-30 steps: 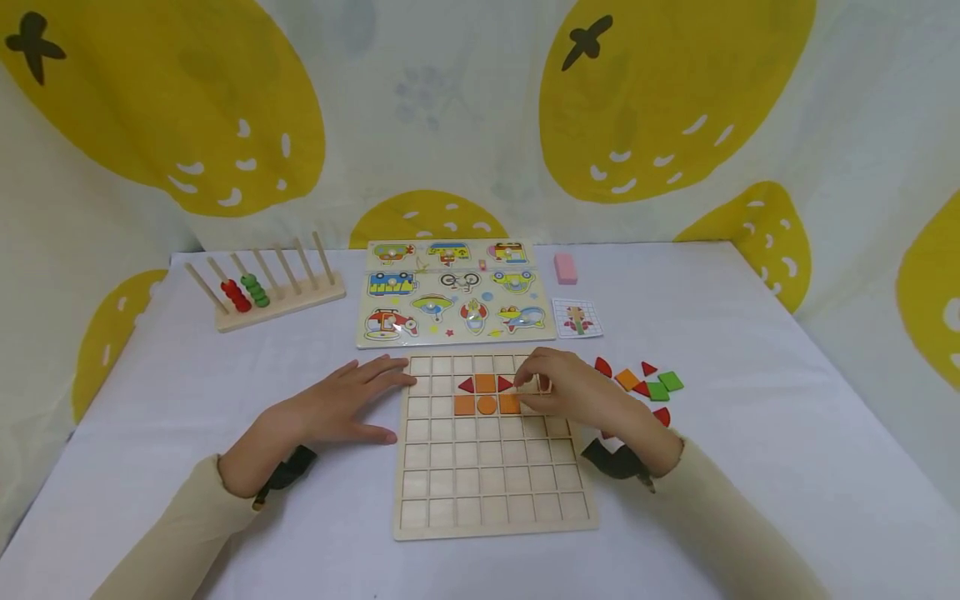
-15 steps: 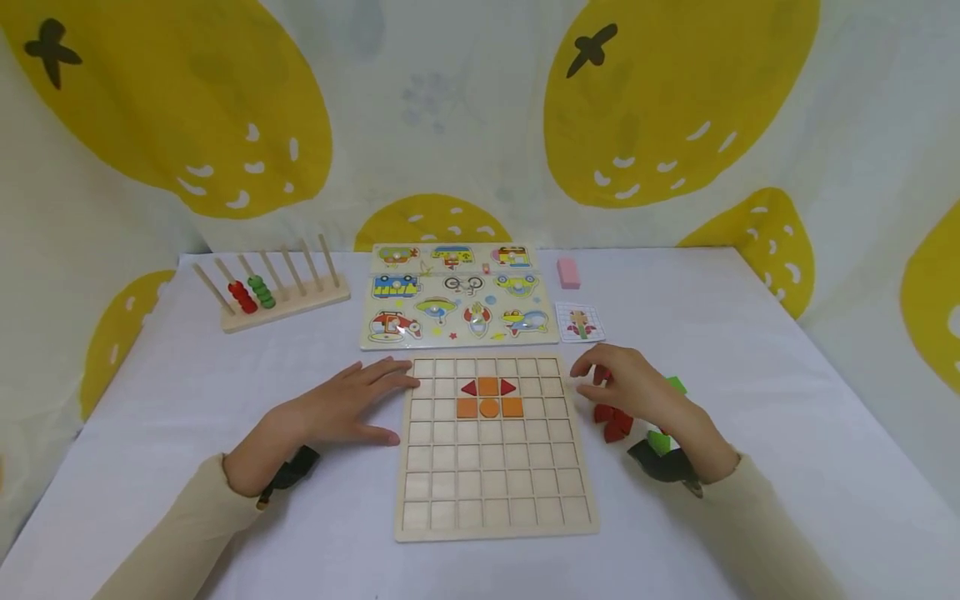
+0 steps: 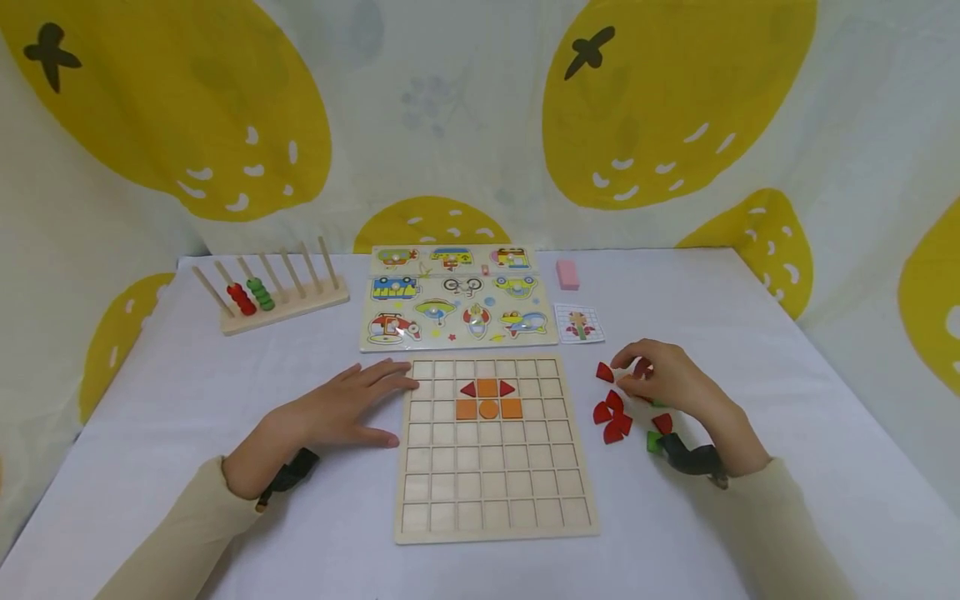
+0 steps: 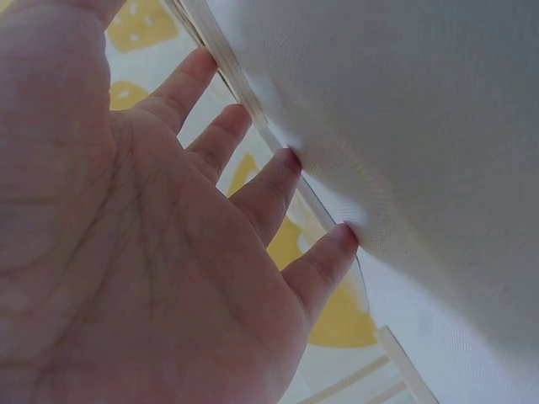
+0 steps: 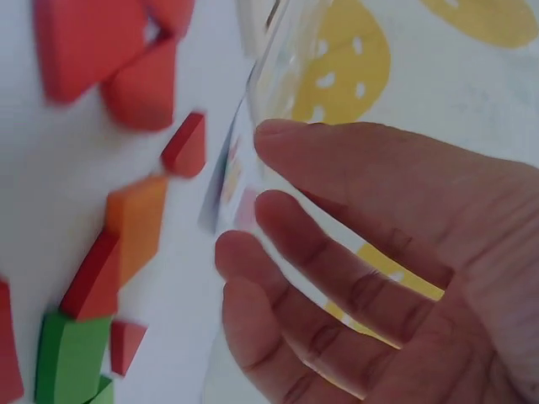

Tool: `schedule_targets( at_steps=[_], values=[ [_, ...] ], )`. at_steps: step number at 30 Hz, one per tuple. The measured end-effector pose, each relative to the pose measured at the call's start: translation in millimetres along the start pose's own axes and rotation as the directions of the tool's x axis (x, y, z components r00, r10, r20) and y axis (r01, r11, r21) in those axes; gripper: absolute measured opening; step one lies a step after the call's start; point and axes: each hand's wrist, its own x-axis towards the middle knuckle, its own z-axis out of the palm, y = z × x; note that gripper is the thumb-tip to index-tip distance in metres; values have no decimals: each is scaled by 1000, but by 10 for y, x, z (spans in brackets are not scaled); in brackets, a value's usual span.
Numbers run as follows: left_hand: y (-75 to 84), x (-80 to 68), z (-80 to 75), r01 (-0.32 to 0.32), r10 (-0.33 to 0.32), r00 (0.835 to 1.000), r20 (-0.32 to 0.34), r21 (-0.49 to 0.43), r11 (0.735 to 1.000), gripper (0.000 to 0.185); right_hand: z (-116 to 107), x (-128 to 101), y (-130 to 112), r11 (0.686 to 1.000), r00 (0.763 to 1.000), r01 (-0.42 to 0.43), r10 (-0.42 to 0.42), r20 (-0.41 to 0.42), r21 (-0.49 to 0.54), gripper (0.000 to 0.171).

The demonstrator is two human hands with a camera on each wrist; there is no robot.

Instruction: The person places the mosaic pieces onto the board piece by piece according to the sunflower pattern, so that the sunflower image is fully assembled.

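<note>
Left hand: the left hand [image 3: 341,408] lies flat on the counter [image 3: 750,333], fingers [image 4: 261,189] straight and spread, tips touching the left edge of the grid board [image 3: 495,454].
Right hand: the right hand [image 3: 663,379] hovers over the loose pieces [image 3: 615,417], fingers [image 5: 337,269] loosely bent and gripping nothing.
Loose pieces: red, orange and green shapes scattered just right of the board.
Board: near the counter's front edge; two red triangles and orange tiles [image 3: 488,398] sit in its upper rows.
</note>
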Motion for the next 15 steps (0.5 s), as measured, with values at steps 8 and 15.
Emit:
schedule_targets(
  at_steps=[8,15],
  values=[
    [-35,5,20,-5,5,1000,-2,7,1000,76,-21,14,112,996,991,-92,91,99,3,28],
    [-49,10,25,-4,4,1000,-1,18,1000,76,1,24,195,995,987,-100,100,124,-3,27]
  ],
)
